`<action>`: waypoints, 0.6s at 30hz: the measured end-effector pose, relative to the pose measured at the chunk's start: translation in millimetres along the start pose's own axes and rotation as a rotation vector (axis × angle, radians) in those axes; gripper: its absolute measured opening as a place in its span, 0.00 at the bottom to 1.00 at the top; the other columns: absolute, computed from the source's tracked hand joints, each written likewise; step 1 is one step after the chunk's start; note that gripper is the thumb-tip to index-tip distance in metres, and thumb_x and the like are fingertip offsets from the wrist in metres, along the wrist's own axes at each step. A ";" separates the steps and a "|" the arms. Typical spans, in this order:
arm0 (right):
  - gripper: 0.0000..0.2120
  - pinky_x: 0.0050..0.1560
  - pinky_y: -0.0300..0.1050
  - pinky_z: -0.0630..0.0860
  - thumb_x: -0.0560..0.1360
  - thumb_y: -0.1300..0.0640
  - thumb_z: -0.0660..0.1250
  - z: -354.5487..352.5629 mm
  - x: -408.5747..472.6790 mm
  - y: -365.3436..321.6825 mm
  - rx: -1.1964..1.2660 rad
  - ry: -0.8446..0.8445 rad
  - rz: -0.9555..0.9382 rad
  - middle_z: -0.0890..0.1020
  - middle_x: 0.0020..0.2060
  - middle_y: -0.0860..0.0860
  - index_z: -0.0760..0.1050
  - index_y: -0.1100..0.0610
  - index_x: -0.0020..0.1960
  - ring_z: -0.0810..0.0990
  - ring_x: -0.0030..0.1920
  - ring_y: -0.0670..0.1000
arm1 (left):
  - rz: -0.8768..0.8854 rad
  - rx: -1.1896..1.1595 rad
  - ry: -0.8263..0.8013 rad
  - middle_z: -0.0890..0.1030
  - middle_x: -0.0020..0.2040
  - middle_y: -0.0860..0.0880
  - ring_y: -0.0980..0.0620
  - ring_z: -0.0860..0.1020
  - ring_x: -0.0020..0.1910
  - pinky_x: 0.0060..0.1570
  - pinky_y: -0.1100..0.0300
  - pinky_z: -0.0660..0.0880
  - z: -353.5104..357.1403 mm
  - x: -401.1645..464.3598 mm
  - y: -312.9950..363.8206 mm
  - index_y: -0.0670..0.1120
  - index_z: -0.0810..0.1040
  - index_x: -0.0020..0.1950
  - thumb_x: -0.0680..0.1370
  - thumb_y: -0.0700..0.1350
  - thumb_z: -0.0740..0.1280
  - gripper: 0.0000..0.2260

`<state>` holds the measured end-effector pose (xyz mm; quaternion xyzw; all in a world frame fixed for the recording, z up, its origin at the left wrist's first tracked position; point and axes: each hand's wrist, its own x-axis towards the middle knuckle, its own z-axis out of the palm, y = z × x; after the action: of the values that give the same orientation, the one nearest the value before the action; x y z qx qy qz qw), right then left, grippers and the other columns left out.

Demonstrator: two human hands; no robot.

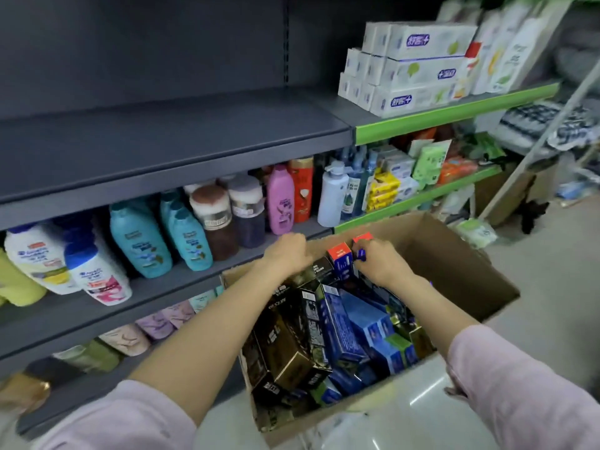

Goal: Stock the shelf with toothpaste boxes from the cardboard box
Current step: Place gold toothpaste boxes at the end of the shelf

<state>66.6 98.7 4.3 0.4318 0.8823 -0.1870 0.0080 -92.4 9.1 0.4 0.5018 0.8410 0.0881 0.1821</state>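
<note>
Cardboard box [454, 254] of glossy rectangular toothpaste boxes [341, 319], hands [373, 258] inside.

— Brown corrugated cardboard box [454, 271]: blue rectangular toothpaste cartons [367, 323] at three o'clock, black-and-gold ones [285, 349] at nine.

— White cartons with purple logos [418, 40] on the green-edged shelf [454, 113].

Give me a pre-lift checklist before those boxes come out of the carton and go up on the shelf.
1. Right hand holds a blue toothpaste box: ok, fingers curled on it.
2. Left hand has a box: cannot tell; fingers curled at the dark boxes, grip hidden.
3. Cardboard box open, flaps clear: ok.
4. Bare room on the dark top shelf: ok.
5. Box free of neighbouring blue boxes: cannot tell, packed tight.
</note>
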 end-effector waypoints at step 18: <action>0.24 0.57 0.50 0.73 0.73 0.52 0.67 29.6 10.2 67.4 0.242 -0.206 0.161 0.76 0.59 0.59 0.68 0.58 0.66 0.75 0.59 0.61 | -0.131 0.075 0.080 0.69 0.68 0.41 0.43 0.64 0.70 0.66 0.40 0.62 60.6 -10.4 48.4 0.53 0.55 0.77 0.79 0.57 0.60 0.28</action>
<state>107.4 134.0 -46.8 0.4775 0.8104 -0.3338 0.0615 -24.7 21.1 -37.0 0.4482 0.8814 0.0645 0.1346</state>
